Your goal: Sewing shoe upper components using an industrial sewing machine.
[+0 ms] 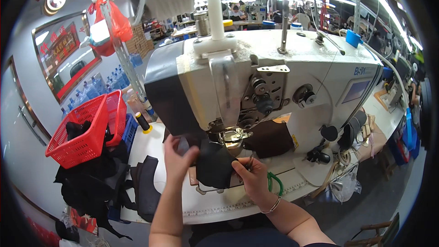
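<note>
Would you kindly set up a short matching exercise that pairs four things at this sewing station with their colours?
Things:
1. basket
2. fabric piece held by both hands
3. scissor handles
4. cup on the machine

Colours:
A. green
B. blue
C. red
D. black

Pairs: 1-C, 2-D, 3-A, 4-B

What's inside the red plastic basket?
The red plastic basket holds dark black fabric pieces poking above its rim. What lies deeper is hidden by its walls and the cloth. More black fabric is piled beneath it.
</note>
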`<state>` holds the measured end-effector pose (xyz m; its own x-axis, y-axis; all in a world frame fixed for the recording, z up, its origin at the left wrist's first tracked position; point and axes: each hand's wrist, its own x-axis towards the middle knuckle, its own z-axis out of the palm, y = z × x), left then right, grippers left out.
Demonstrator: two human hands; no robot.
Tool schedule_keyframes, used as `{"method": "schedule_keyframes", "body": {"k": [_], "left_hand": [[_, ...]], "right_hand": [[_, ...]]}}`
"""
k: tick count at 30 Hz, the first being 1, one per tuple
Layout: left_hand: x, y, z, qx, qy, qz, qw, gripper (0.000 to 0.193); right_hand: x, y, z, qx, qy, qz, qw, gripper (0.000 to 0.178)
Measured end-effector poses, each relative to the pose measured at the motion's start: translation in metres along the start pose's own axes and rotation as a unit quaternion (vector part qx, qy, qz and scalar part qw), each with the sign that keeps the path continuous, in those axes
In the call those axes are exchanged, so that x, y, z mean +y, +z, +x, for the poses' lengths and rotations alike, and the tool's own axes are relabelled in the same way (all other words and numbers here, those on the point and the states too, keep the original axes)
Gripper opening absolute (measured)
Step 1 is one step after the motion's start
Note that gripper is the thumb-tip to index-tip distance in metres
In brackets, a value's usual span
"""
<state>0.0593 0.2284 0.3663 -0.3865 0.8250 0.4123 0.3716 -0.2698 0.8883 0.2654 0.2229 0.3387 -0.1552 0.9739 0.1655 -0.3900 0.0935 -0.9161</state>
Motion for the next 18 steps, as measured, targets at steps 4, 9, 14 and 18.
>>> {"method": "schedule_keyframes", "body": {"k": [4,9,14,18], "left_hand": [[0.045,0.022,-0.071,-0.13,0.254,0.309,0.907,0.084],[0.026,0.032,-0.067,-0.027,0.378,0.363,0.851,0.04],[0.025,0.032,-0.058,-0.012,0.398,0.316,0.861,0.028],[0.024,0.031,-0.056,-0.014,0.404,0.3,0.864,0.027]], "right_hand": [[0.006,0.001,0.001,-0.013,-0.004,-0.028,1.0,0.011],[-0.008,0.011,-0.003,-0.015,-0.003,0.03,0.999,0.011],[-0.007,0.001,0.007,-0.065,0.04,0.016,0.997,0.016],[-0.014,-0.004,0.017,-0.101,0.053,0.002,0.993,0.018]]}}
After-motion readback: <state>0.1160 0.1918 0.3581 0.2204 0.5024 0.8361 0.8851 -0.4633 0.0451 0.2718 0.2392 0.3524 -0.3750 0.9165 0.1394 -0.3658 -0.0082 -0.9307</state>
